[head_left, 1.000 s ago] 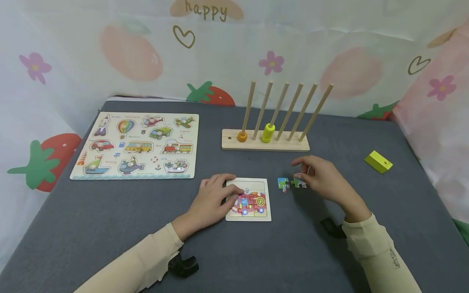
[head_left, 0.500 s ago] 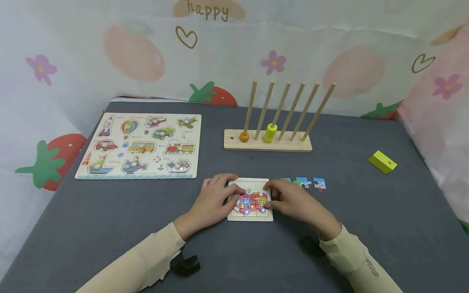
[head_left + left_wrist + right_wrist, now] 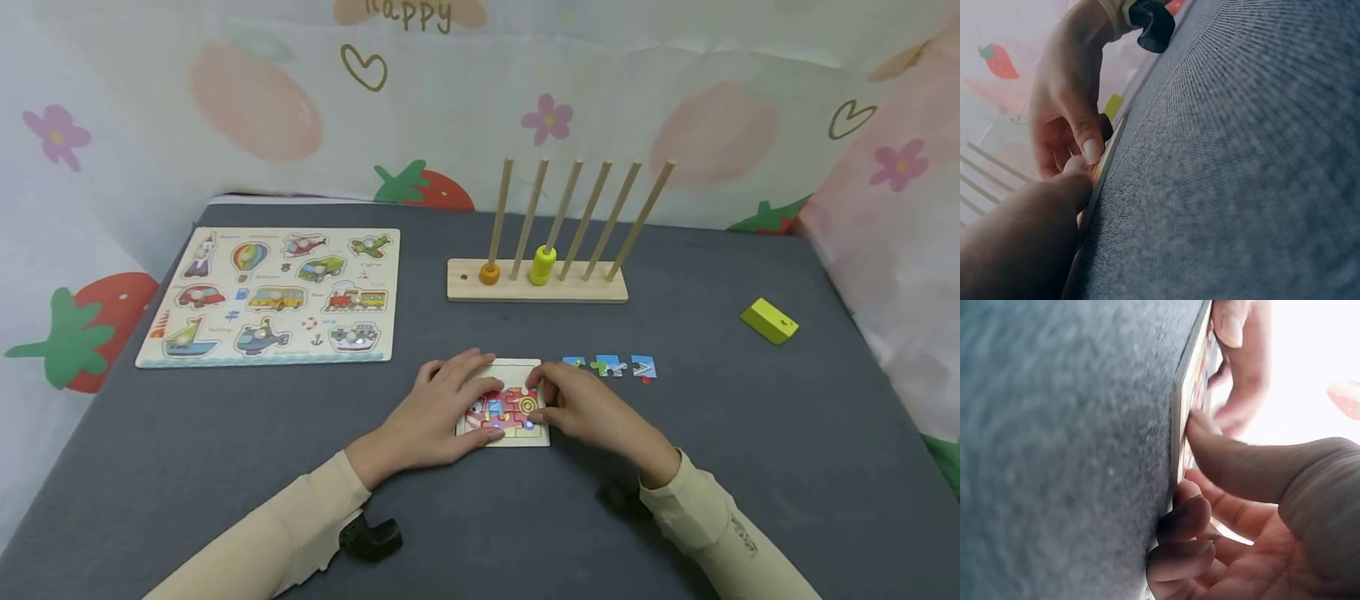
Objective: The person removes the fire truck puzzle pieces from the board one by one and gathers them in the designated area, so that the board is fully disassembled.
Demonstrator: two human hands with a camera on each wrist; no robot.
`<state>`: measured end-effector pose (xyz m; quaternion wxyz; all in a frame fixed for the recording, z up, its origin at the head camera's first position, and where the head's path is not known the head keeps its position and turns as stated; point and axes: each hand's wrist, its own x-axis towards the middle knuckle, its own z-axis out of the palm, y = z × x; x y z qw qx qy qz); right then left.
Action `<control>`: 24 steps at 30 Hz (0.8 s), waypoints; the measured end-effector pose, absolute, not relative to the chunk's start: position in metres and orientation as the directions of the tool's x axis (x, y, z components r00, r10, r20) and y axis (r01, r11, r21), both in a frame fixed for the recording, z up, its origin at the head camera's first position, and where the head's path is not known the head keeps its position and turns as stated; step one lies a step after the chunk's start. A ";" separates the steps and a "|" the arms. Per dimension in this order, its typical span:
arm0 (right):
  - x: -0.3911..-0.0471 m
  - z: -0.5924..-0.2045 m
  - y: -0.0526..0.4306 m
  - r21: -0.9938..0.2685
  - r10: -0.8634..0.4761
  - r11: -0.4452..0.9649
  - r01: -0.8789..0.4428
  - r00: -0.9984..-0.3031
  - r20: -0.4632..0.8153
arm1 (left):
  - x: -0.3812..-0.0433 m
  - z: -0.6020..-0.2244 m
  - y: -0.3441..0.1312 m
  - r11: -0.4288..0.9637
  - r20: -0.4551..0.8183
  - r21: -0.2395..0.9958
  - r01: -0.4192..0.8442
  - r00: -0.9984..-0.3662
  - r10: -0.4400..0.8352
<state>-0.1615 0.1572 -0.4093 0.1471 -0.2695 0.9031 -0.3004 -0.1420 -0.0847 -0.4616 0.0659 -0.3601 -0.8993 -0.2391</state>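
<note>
A small square jigsaw puzzle with a red vehicle picture lies before me in the head view. My left hand rests on its left side, fingers across the upper part and thumb near the lower edge. On the right side, the thumb and index finger of my right hand touch the picture around the yellow wheel. In the right wrist view, the right thumb presses the board's face, while other fingers curl near its edge. I cannot tell whether a piece is pinched between them. Several loose blue puzzle pieces lie beyond the right hand.
At the back left lies a large vehicle peg puzzle. Behind the small puzzle stands a wooden peg rack with upright rods, an orange bead and yellow-green beads. A yellow block sits at the right.
My right hand has moved left from the loose pieces onto the small puzzle, uncovering another loose piece. My left thumb has slid down toward the puzzle's lower edge. The head view has shifted slightly.
</note>
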 end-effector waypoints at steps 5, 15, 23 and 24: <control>-0.160 -0.411 0.155 -0.628 -0.570 0.675 -0.386 -0.814 -0.112 | -0.141 -0.461 -0.085 0.579 0.278 0.334 0.743 -0.665 0.693; -0.158 -0.411 0.154 -0.633 -0.559 0.674 -0.382 -0.823 -0.099 | -0.142 -0.458 -0.084 0.527 0.277 0.237 0.816 -0.577 0.768; -0.157 -0.410 0.152 -0.612 -0.535 0.690 -0.386 -0.842 -0.072 | -0.139 -0.457 -0.083 0.567 0.216 0.218 0.794 -0.606 0.765; -0.157 -0.409 0.152 -0.609 -0.529 0.693 -0.387 -0.846 -0.065 | -0.138 -0.456 -0.083 0.574 0.206 0.214 0.790 -0.611 0.764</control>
